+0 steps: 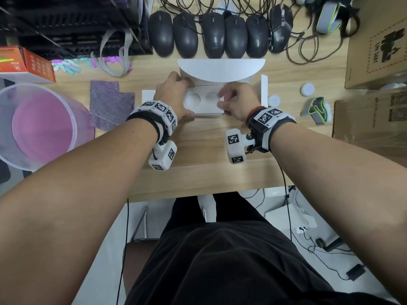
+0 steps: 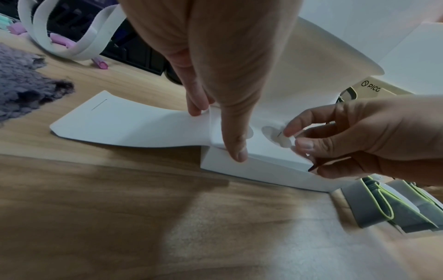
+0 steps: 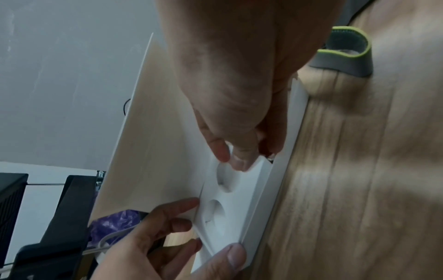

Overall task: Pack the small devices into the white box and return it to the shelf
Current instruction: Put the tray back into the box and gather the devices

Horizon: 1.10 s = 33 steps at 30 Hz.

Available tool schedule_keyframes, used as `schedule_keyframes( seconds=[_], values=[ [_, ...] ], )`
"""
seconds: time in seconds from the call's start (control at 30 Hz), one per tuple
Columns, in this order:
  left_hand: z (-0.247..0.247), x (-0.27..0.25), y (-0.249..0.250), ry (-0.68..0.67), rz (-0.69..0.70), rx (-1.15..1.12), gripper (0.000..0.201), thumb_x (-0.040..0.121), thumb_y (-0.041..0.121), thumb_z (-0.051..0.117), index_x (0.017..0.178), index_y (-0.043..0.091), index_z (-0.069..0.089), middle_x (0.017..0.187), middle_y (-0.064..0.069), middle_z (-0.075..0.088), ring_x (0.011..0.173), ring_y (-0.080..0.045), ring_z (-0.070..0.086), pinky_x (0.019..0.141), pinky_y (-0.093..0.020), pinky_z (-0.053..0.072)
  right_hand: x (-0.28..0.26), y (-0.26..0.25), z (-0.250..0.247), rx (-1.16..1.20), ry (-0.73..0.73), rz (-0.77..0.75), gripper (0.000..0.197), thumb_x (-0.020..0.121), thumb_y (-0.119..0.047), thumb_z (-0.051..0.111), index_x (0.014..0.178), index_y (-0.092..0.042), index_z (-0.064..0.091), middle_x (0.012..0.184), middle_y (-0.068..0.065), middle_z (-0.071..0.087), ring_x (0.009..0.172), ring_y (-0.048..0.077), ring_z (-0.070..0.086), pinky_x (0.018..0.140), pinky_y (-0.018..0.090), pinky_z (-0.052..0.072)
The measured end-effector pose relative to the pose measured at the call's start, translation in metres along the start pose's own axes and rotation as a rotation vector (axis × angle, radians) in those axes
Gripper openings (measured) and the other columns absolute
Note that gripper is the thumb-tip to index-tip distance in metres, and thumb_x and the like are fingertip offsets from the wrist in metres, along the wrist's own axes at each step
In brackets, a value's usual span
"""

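Observation:
The white box stands open on the wooden desk, its lid raised at the back and its side flaps spread. Inside lies a white insert with round wells that look empty. My left hand grips the insert's left end, thumb on the front edge and fingers behind. At the right end my right hand pinches the insert by a well. Two round white devices lie on the desk right of the box. In the right wrist view both hands hold the insert.
A row of black mice with cables lines the back. A purple cloth and a clear bucket sit to the left, below a black rack. Grey green-edged straps and cardboard boxes stand right.

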State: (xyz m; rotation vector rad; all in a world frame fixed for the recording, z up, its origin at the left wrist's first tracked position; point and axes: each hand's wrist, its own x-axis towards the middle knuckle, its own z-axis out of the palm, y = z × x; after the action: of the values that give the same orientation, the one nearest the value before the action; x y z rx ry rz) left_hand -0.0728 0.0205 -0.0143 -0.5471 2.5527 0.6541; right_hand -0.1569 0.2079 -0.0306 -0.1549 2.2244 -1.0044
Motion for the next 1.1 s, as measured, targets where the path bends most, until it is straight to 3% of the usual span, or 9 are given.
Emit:
schedule_keyframes(
  seconds=[0.1, 0.2, 0.27, 0.37, 0.5, 0.7, 0.87, 0.97, 1.1],
  values=[
    [0.0, 0.0, 0.0, -0.002, -0.003, 0.007, 0.085, 0.057, 0.039, 0.094, 0.131, 0.025, 0.056, 0.131, -0.007, 0.047, 0.112, -0.039, 0.055, 0.1, -0.042, 0.046, -0.004, 0.001, 0.002, -0.013, -0.013, -0.028, 0.029, 0.081, 0.0, 0.073, 0.103, -0.017, 0.073, 0.084, 0.008, 0.056, 0.068, 0.021, 0.06, 0.06, 0.037, 0.062],
    [0.0, 0.0, 0.001, -0.003, -0.005, 0.004, 0.084, 0.057, 0.038, 0.094, 0.131, 0.025, 0.056, 0.13, -0.006, 0.048, 0.112, -0.038, 0.055, 0.099, -0.041, 0.046, -0.004, -0.001, 0.003, 0.061, 0.068, 0.033, 0.048, 0.078, 0.004, 0.074, 0.118, -0.009, 0.051, 0.089, 0.014, 0.06, 0.077, 0.028, 0.064, 0.062, 0.04, 0.061],
    [-0.001, -0.001, 0.001, -0.005, -0.006, 0.002, 0.084, 0.058, 0.038, 0.094, 0.132, 0.024, 0.056, 0.129, -0.007, 0.048, 0.112, -0.038, 0.055, 0.099, -0.041, 0.047, -0.003, -0.002, 0.002, 0.095, 0.087, 0.058, 0.053, 0.077, 0.003, 0.076, 0.119, -0.009, 0.045, 0.09, 0.016, 0.06, 0.075, 0.026, 0.063, 0.059, 0.033, 0.059],
    [-0.002, -0.002, 0.002, 0.0, -0.004, 0.0, 0.084, 0.06, 0.038, 0.093, 0.133, 0.022, 0.055, 0.128, -0.009, 0.048, 0.11, -0.039, 0.055, 0.1, -0.043, 0.046, -0.001, -0.005, -0.001, 0.098, 0.096, 0.05, 0.049, 0.078, -0.001, 0.078, 0.119, -0.009, 0.052, 0.087, 0.009, 0.061, 0.07, 0.016, 0.06, 0.061, 0.023, 0.056],
    [-0.003, -0.003, 0.001, 0.001, 0.007, -0.001, 0.084, 0.061, 0.04, 0.092, 0.134, 0.02, 0.053, 0.128, -0.011, 0.049, 0.111, -0.039, 0.055, 0.102, -0.043, 0.044, 0.0, -0.007, -0.001, 0.109, 0.094, 0.026, 0.033, 0.079, -0.001, 0.078, 0.11, -0.001, 0.065, 0.082, 0.007, 0.062, 0.071, 0.014, 0.061, 0.069, 0.021, 0.057],
    [-0.005, -0.004, 0.004, -0.005, 0.009, 0.002, 0.083, 0.063, 0.039, 0.091, 0.134, 0.02, 0.054, 0.129, -0.012, 0.048, 0.111, -0.037, 0.055, 0.101, -0.04, 0.043, -0.003, -0.008, 0.0, 0.064, 0.109, 0.037, 0.021, 0.089, -0.002, 0.068, 0.109, 0.001, 0.071, 0.096, 0.017, 0.072, 0.077, 0.021, 0.066, 0.084, 0.039, 0.059],
    [-0.005, -0.005, 0.004, 0.003, 0.003, -0.001, 0.082, 0.063, 0.04, 0.091, 0.133, 0.019, 0.054, 0.129, -0.011, 0.049, 0.111, -0.035, 0.055, 0.101, -0.04, 0.042, -0.006, -0.01, -0.009, -0.076, 0.062, 0.013, 0.028, 0.094, -0.01, 0.063, 0.121, -0.011, 0.07, 0.113, -0.003, 0.068, 0.098, 0.007, 0.059, 0.089, 0.011, 0.042],
    [-0.005, -0.006, 0.004, 0.01, 0.0, -0.003, 0.082, 0.063, 0.039, 0.091, 0.134, 0.019, 0.054, 0.128, -0.012, 0.049, 0.112, -0.034, 0.055, 0.101, -0.04, 0.042, -0.008, -0.007, -0.009, -0.229, 0.05, -0.039, 0.033, 0.095, -0.022, 0.058, 0.125, -0.034, 0.067, 0.121, -0.006, 0.07, 0.112, 0.018, 0.063, 0.099, 0.033, 0.049],
    [-0.005, -0.007, 0.004, 0.005, -0.003, 0.0, 0.082, 0.064, 0.039, 0.09, 0.134, 0.018, 0.054, 0.128, -0.012, 0.049, 0.11, -0.035, 0.056, 0.1, -0.04, 0.043, -0.008, -0.01, -0.01, -0.469, 0.061, -0.114, 0.031, 0.098, -0.027, 0.053, 0.124, -0.038, 0.065, 0.108, 0.004, 0.071, 0.105, 0.029, 0.062, 0.085, 0.04, 0.054]
  ],
)
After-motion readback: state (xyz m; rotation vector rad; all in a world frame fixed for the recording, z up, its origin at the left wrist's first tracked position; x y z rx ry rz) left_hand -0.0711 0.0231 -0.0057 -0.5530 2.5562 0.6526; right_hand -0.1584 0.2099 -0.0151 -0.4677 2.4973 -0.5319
